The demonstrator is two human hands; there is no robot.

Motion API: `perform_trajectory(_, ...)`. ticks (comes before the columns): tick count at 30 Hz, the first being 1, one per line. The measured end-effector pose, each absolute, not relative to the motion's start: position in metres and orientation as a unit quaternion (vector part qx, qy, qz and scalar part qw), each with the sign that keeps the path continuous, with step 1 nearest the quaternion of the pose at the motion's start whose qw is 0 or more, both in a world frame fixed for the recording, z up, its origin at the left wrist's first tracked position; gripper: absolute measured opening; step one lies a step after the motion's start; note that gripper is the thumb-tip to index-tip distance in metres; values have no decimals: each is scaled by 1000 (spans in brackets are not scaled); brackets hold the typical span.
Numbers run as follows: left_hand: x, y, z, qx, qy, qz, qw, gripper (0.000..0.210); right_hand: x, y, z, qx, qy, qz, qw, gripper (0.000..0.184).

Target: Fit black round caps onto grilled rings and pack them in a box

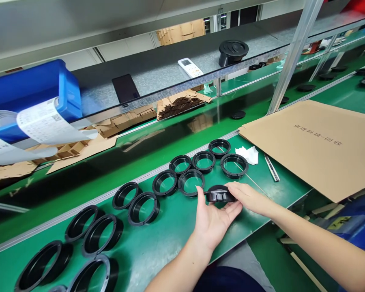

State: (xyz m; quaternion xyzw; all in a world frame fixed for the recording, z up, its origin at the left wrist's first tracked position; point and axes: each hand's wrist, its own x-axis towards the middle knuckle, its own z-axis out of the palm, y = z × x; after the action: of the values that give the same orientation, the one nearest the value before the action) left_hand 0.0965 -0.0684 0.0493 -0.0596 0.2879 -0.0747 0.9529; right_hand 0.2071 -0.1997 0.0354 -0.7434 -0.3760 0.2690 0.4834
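Observation:
Just above the green worktop, a round black plastic part (220, 194) with a low domed top and a notched side is held between both hands. My left hand (213, 221), palm up, supports it from below with the thumb raised at its left edge. From the right, my right hand (246, 196) has its fingers closed on the part's right edge; some fingertips are hidden. Behind and to the left stand several black plastic rings (191, 182) with flanged rims, lying in loose rows. The nearest one touches or almost touches my left thumb.
A utility knife (272, 168) and crumpled white tissue (247, 155) lie near a cardboard sheet (316, 146) at right. The shelf above holds a phone (125, 88), a white remote (190, 68), a round black vent (232, 52) and a blue bin (69, 91) with label rolls.

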Motion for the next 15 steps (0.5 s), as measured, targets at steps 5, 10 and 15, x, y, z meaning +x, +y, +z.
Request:
perform_trajectory(5,92,-71,49,-51,304,-101,946,105,204,-195,39,-729,-288,340,520,76)
perform_trajectory(10,90,-72,46,-32,324,-129,937,109,203,-192,42,-739,-240,360,516,76)
perform_trajectory(15,86,-73,44,-20,326,-153,933,109,203,-191,46,-746,-215,376,506,75)
